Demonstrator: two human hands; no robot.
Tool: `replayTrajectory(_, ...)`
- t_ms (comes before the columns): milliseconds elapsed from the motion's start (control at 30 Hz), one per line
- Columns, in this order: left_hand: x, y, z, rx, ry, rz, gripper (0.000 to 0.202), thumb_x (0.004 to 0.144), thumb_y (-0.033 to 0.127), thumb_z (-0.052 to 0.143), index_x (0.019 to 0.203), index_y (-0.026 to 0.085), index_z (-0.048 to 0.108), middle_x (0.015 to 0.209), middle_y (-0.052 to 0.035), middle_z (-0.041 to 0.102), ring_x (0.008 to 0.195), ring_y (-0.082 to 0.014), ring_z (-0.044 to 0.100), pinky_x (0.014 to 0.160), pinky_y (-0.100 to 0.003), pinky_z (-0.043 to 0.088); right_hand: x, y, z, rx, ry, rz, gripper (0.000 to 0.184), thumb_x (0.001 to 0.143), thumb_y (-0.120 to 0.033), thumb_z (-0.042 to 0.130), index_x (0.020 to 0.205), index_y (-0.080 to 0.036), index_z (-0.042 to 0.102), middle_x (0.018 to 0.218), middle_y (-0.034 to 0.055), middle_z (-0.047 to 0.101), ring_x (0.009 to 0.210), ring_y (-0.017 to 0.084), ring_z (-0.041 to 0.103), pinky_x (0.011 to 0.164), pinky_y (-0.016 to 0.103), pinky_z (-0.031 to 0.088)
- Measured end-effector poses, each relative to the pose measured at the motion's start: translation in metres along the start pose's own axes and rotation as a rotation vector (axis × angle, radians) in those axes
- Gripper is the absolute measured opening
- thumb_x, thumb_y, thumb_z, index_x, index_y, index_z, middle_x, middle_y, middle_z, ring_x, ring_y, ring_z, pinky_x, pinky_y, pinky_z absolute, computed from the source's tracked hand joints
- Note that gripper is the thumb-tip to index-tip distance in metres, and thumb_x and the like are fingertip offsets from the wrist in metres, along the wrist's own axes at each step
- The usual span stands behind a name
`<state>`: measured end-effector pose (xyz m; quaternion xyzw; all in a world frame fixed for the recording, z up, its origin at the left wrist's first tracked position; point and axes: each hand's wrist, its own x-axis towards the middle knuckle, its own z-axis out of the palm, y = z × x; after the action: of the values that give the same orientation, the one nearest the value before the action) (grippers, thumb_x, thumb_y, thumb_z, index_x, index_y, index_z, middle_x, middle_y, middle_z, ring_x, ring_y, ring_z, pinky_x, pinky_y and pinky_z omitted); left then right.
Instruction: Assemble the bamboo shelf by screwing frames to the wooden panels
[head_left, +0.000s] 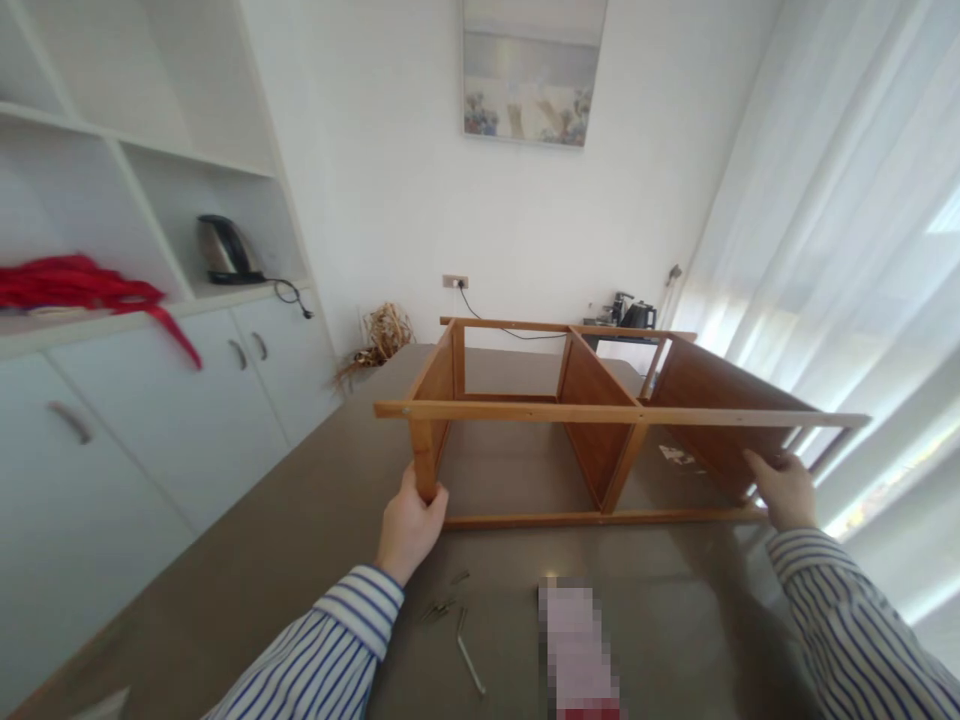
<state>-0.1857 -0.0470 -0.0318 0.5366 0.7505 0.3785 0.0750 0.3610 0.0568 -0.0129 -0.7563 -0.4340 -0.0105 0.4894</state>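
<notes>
A brown wooden shelf unit (pixel 525 410) lies on its side on the table, its long rails running left to right and its panels standing upright between them. My left hand (pixel 411 522) is closed round the lower part of its left end panel, thumb on the near side. At the other end, my right hand (pixel 784 490) grips the shelf near the right end panel; part of its fingers is hidden behind the wood. Nearer to me on the table are a bent hex key (pixel 470 655) and a few small screws (pixel 438 608).
A pixelated pinkish object (pixel 577 645) lies at the table's (pixel 300 570) near side. White cabinets with a kettle (pixel 225 250) and red cloth (pixel 82 285) stand left. Dried plants (pixel 386 335) and a dark kettle (pixel 639 315) are farther back. White curtains (pixel 847 250) hang right.
</notes>
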Motion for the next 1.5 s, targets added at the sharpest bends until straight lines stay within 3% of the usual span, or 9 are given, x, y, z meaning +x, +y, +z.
replayTrajectory(500, 0.023, -0.056, -0.043, -0.085, 0.234, -0.11, 0.037, 0.077, 0.035, 0.049, 0.108, 0.017, 0.056, 0.084, -0.0046, 0.066, 0.079, -0.0216, 0.064, 0.073, -0.03, 0.049, -0.056, -0.04, 0.012, -0.046, 0.035, 0.035, 0.041, 0.069, -0.057, 0.053, 0.066, -0.016, 0.059, 0.058, 0.0076, 0.057, 0.057, 0.022, 0.051, 0.056, 0.034, 0.038)
replayTrajectory(833, 0.036, -0.077, -0.039, -0.139, 0.205, -0.134, 0.037, 0.076, 0.033, 0.05, 0.109, 0.016, 0.055, 0.092, -0.0068, 0.065, 0.087, -0.0231, 0.063, 0.079, -0.034, 0.05, -0.086, -0.05, 0.009, 0.001, -0.049, 0.021, 0.042, 0.07, -0.054, 0.053, 0.076, -0.013, 0.061, 0.064, 0.0091, 0.059, 0.061, 0.023, 0.054, 0.056, 0.035, 0.039)
replayTrajectory(1000, 0.026, -0.067, -0.049, -0.13, 0.254, -0.149, 0.062, 0.076, 0.043, 0.055, 0.128, 0.012, 0.041, 0.105, -0.0121, 0.061, 0.095, -0.026, 0.061, 0.084, -0.039, 0.05, -0.106, -0.058, -0.011, 0.059, -0.028, -0.04, 0.061, 0.068, -0.053, 0.057, 0.111, -0.009, 0.055, 0.092, 0.0129, 0.062, 0.076, 0.025, 0.056, 0.068, 0.036, 0.043)
replayTrajectory(1067, 0.013, -0.053, -0.058, -0.096, 0.425, -0.112, 0.074, 0.073, 0.047, 0.059, 0.132, 0.008, 0.034, 0.117, -0.0167, 0.054, 0.106, -0.028, 0.056, 0.089, -0.04, 0.048, -0.122, -0.062, -0.021, 0.096, 0.089, -0.087, 0.071, 0.072, -0.052, 0.056, 0.125, -0.006, 0.045, 0.111, 0.0186, 0.056, 0.088, 0.026, 0.056, 0.074, 0.038, 0.043)
replayTrajectory(1167, -0.012, -0.024, -0.067, -0.069, 0.661, 0.022, 0.062, 0.075, 0.049, 0.058, 0.122, 0.012, 0.043, 0.118, -0.0146, 0.051, 0.112, -0.0266, 0.05, 0.092, -0.04, 0.047, -0.15, -0.077, -0.035, 0.161, 0.151, -0.137, 0.058, 0.079, -0.049, 0.051, 0.12, -0.007, 0.049, 0.11, 0.019, 0.057, 0.084, 0.025, 0.057, 0.071, 0.037, 0.046)
replayTrajectory(1200, -0.02, -0.011, -0.066, -0.107, 0.589, 0.099, 0.05, 0.078, 0.047, 0.055, 0.115, 0.014, 0.048, 0.111, -0.0119, 0.056, 0.105, -0.0239, 0.055, 0.09, -0.039, 0.048, -0.158, -0.087, -0.039, 0.182, 0.124, -0.195, 0.048, 0.082, -0.047, 0.048, 0.114, -0.011, 0.053, 0.104, 0.0153, 0.061, 0.081, 0.024, 0.058, 0.07, 0.037, 0.047)
replayTrajectory(1267, -0.034, 0.017, -0.056, -0.21, 0.224, 0.287, 0.041, 0.081, 0.046, 0.052, 0.109, 0.016, 0.05, 0.103, -0.0094, 0.061, 0.095, -0.0209, 0.06, 0.086, -0.036, 0.05, -0.172, -0.115, -0.045, 0.2, 0.069, -0.477, 0.033, 0.085, -0.039, 0.047, 0.104, -0.015, 0.059, 0.096, 0.0111, 0.064, 0.085, 0.023, 0.06, 0.077, 0.038, 0.047)
replayTrajectory(1333, -0.043, 0.048, -0.038, -0.214, -0.093, 0.378, 0.052, 0.081, 0.048, 0.054, 0.122, 0.017, 0.045, 0.118, -0.011, 0.059, 0.106, -0.0221, 0.058, 0.092, -0.037, 0.047, -0.178, -0.151, -0.05, 0.231, 0.084, -0.762, 0.024, 0.085, -0.031, 0.049, 0.102, -0.016, 0.059, 0.102, 0.011, 0.064, 0.097, 0.023, 0.058, 0.088, 0.039, 0.045)
replayTrajectory(1500, -0.044, 0.115, 0.015, -0.146, -0.251, 0.419, 0.083, 0.074, 0.054, 0.06, 0.139, 0.013, 0.029, 0.139, -0.0171, 0.042, 0.126, -0.029, 0.043, 0.105, -0.041, 0.036, -0.176, -0.234, -0.051, 0.113, 0.063, -1.117, 0.026, 0.087, -0.025, 0.048, 0.111, -0.017, 0.056, 0.116, 0.0109, 0.062, 0.11, 0.023, 0.054, 0.101, 0.043, 0.032)
